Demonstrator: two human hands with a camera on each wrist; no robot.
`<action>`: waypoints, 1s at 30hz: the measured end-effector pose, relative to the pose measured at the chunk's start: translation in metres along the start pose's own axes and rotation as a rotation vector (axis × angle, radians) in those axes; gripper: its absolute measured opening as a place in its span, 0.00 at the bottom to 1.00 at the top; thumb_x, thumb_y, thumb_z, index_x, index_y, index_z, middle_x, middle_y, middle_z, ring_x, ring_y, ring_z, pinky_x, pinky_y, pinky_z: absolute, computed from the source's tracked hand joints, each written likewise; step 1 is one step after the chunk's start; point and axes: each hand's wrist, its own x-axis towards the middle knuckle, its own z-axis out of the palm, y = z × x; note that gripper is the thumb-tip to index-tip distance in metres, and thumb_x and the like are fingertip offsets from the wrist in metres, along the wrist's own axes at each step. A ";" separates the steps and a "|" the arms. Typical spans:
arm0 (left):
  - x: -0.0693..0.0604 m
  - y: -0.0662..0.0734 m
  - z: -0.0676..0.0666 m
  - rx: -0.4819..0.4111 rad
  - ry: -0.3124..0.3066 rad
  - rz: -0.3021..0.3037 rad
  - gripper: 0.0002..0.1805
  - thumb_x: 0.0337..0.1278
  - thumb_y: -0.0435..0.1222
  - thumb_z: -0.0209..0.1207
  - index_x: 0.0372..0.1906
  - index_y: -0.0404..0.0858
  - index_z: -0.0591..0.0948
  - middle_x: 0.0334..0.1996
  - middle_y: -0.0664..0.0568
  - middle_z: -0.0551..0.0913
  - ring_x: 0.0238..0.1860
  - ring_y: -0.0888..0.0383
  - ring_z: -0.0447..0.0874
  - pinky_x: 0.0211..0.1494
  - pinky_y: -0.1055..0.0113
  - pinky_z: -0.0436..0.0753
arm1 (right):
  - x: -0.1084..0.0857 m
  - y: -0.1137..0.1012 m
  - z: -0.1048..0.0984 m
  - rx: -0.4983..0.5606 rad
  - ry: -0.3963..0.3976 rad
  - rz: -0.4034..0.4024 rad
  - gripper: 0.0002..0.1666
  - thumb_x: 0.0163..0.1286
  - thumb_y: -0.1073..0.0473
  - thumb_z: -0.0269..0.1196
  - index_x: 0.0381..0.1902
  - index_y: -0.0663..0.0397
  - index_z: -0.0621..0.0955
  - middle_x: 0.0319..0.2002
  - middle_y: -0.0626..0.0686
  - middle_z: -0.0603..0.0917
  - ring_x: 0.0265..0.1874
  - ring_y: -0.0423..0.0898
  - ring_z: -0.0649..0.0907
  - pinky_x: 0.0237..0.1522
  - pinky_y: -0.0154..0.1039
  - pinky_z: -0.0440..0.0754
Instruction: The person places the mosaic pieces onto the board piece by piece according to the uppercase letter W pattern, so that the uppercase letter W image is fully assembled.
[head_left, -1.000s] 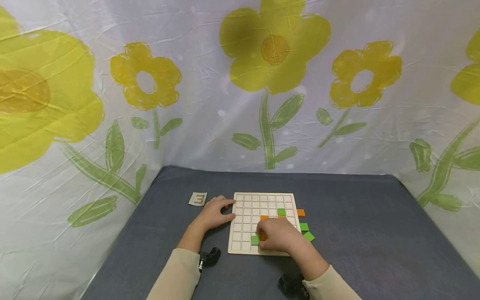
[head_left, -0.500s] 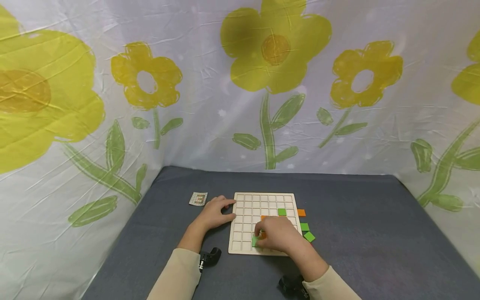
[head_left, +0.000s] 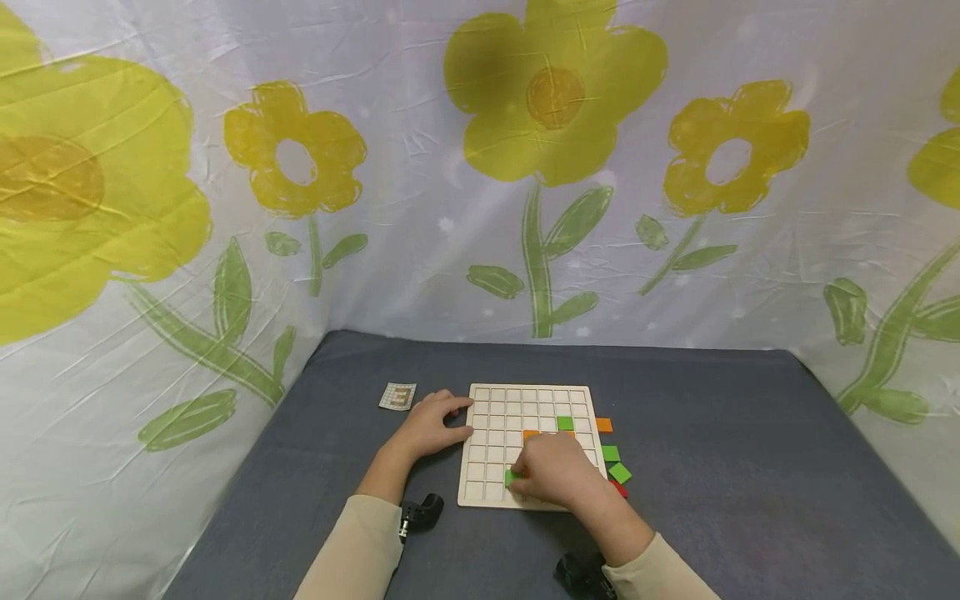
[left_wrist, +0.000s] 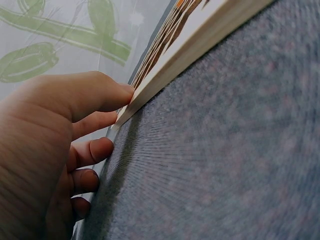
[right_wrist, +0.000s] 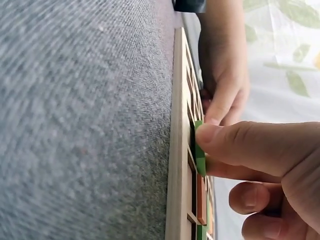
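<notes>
A pale wooden grid board (head_left: 495,417) lies on the dark cloth, with green and orange square tiles in some cells. My right hand (head_left: 555,468) is over its lower part and pinches a green tile (right_wrist: 200,161) between thumb and finger. In the right wrist view that tile stands slightly proud of its cell, beside an orange tile (right_wrist: 201,197). My palm hides several cells in the head view. At the board's left edge, my left hand (head_left: 429,427) touches the rim with thumb and index finger; its other fingers (left_wrist: 85,181) are relaxed, off the board.
Right of the board lie a loose orange tile (head_left: 603,425), two green tiles (head_left: 611,453) and a partly hidden red tile (head_left: 619,489). A small printed grid card (head_left: 397,397) rests beyond my left hand. Black devices (head_left: 422,512) are strapped at both wrists. Flowered fabric (head_left: 405,250) surrounds the table.
My right hand has shifted slightly, its fingertips moving onto the lower green tile. A red tile now shows beside the board's right edge. The left hand keeps its place.
</notes>
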 end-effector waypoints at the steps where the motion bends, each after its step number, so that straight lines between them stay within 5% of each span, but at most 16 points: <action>1: 0.000 0.000 0.000 0.001 -0.001 -0.002 0.28 0.62 0.47 0.67 0.66 0.46 0.82 0.36 0.57 0.72 0.38 0.57 0.67 0.45 0.54 0.68 | 0.000 0.000 0.000 -0.005 0.003 -0.005 0.15 0.56 0.51 0.76 0.14 0.41 0.85 0.12 0.35 0.60 0.16 0.35 0.62 0.19 0.36 0.59; 4: 0.000 0.001 0.000 0.004 -0.004 -0.003 0.28 0.62 0.47 0.67 0.66 0.46 0.82 0.36 0.58 0.72 0.38 0.57 0.67 0.45 0.55 0.68 | 0.000 0.001 0.001 0.006 0.012 -0.008 0.18 0.58 0.51 0.76 0.12 0.39 0.81 0.12 0.35 0.58 0.16 0.35 0.59 0.19 0.36 0.58; 9: 0.000 0.001 0.000 0.004 -0.003 -0.003 0.27 0.62 0.46 0.68 0.66 0.46 0.82 0.37 0.58 0.72 0.38 0.57 0.67 0.45 0.55 0.69 | 0.000 0.002 0.003 0.052 -0.008 0.026 0.07 0.59 0.51 0.77 0.24 0.42 0.92 0.18 0.37 0.82 0.16 0.33 0.70 0.20 0.36 0.66; 12: 0.000 -0.001 0.001 0.004 0.004 -0.001 0.27 0.62 0.47 0.68 0.66 0.46 0.82 0.37 0.59 0.73 0.38 0.57 0.67 0.44 0.55 0.69 | 0.000 0.003 0.003 0.071 -0.019 0.039 0.06 0.59 0.50 0.77 0.32 0.43 0.94 0.26 0.40 0.88 0.18 0.33 0.74 0.22 0.36 0.69; 30: 0.000 -0.001 0.002 0.002 0.011 -0.010 0.28 0.61 0.48 0.68 0.65 0.46 0.83 0.36 0.59 0.73 0.38 0.58 0.68 0.44 0.55 0.70 | 0.001 -0.001 0.003 -0.022 0.036 0.037 0.05 0.60 0.51 0.77 0.27 0.43 0.93 0.23 0.40 0.87 0.16 0.34 0.73 0.21 0.38 0.69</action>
